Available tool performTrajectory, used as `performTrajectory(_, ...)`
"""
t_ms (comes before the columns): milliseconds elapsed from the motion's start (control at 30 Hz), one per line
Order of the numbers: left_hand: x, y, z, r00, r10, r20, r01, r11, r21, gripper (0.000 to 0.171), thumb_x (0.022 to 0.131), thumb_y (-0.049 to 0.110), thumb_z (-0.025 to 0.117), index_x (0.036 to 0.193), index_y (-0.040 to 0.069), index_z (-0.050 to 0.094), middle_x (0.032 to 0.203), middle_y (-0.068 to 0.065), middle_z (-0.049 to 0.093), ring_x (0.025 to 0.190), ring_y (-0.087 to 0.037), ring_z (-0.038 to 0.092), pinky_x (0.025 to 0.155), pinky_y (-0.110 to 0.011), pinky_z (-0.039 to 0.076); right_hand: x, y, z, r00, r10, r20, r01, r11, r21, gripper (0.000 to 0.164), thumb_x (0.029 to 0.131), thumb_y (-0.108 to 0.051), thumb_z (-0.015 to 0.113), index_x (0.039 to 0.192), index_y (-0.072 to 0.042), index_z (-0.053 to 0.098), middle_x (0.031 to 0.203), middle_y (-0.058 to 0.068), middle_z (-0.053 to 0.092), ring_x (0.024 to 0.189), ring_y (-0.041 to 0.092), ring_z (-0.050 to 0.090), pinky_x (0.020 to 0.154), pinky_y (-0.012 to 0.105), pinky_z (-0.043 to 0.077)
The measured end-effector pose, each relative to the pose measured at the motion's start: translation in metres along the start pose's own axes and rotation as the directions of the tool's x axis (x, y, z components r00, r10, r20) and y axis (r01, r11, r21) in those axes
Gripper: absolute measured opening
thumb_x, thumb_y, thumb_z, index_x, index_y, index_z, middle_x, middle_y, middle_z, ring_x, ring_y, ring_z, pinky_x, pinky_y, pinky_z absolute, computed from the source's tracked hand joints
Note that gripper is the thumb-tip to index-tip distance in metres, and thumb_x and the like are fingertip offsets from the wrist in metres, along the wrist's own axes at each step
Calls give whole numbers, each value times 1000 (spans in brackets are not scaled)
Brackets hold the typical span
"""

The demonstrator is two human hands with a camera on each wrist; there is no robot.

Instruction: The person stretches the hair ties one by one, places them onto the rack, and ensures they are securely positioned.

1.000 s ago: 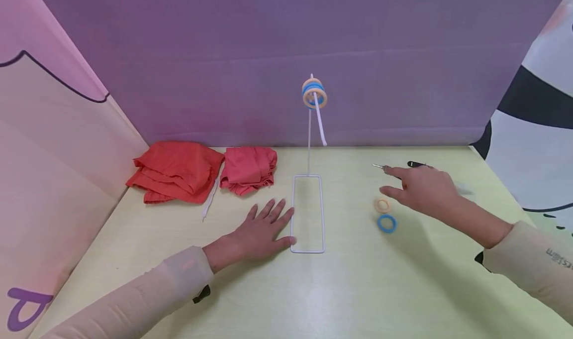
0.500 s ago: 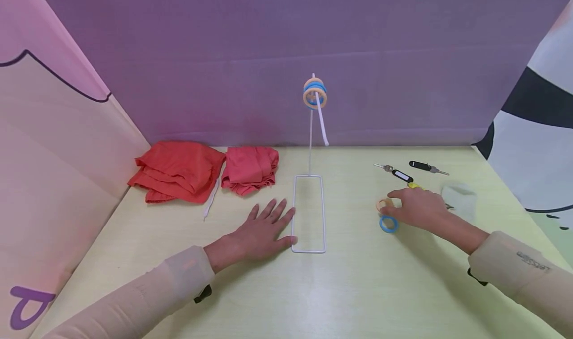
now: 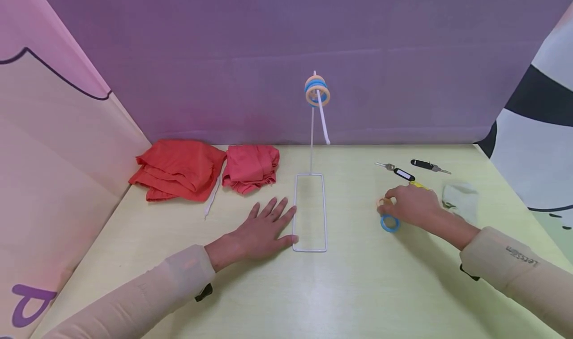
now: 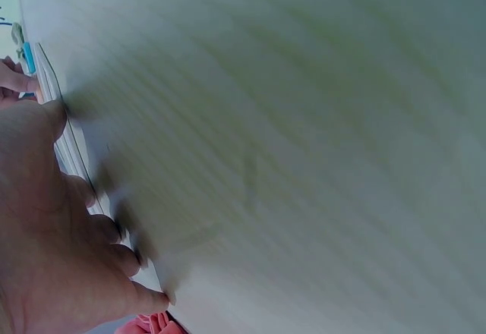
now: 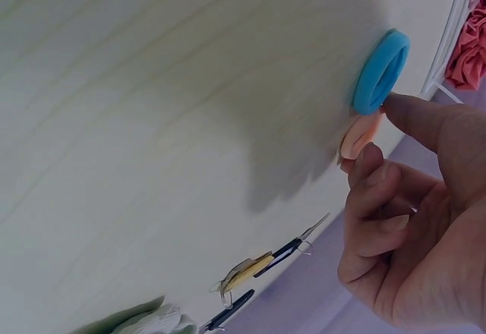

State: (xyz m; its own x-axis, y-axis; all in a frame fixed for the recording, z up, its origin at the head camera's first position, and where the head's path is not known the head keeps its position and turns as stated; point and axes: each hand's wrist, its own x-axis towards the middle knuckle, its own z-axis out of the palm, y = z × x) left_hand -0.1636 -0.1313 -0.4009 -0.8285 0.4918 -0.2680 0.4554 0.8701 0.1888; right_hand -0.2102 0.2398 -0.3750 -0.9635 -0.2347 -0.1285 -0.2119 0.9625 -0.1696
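My right hand has its thumb and fingers at opposite sides of a small orange ring, pinching it low at the tabletop. A blue ring lies beside it, close to the thumb. On the table my left hand lies spread, with thumb and index fingertips touching the base of a white wire stand. From the stand's upright, a rod points toward me. Several orange and blue rings hang stacked on that rod. The fingers partly cover the orange ring in the head view.
Two folded red cloths lie at the back left, a white cord between them. Keys with black tags and a yellow item lie beyond my right hand. A pale cloth pouch is right of it.
My right hand has come down and toward me from over the keys to the orange ring, its fingers closing on it. The left hand keeps its place at the stand.
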Motion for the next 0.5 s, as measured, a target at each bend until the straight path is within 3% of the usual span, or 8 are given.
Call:
performTrajectory(267, 0, 0, 0, 1000, 15, -9, -15, 1000, 8, 79, 100, 63, 41, 163, 25, 13, 171, -6, 5, 158, -34, 1, 122, -65, 6, -1, 2, 5, 998, -34, -57, 33, 999, -20, 40, 98, -46, 55, 121, -17, 72, 54, -4, 56, 51, 18, 50, 45, 37, 40)
performTrajectory(500, 0, 0, 0, 1000, 12, -9, -12, 1000, 12, 79, 99, 64, 41, 162, 26, 13, 171, -5, 5, 158, -33, 1, 123, -64, 6, -4, -3, 2, 990, -52, -131, 52, 999, 0, 36, 96, -45, 58, 118, -19, 71, 49, -4, 50, 48, 16, 46, 43, 34, 35)
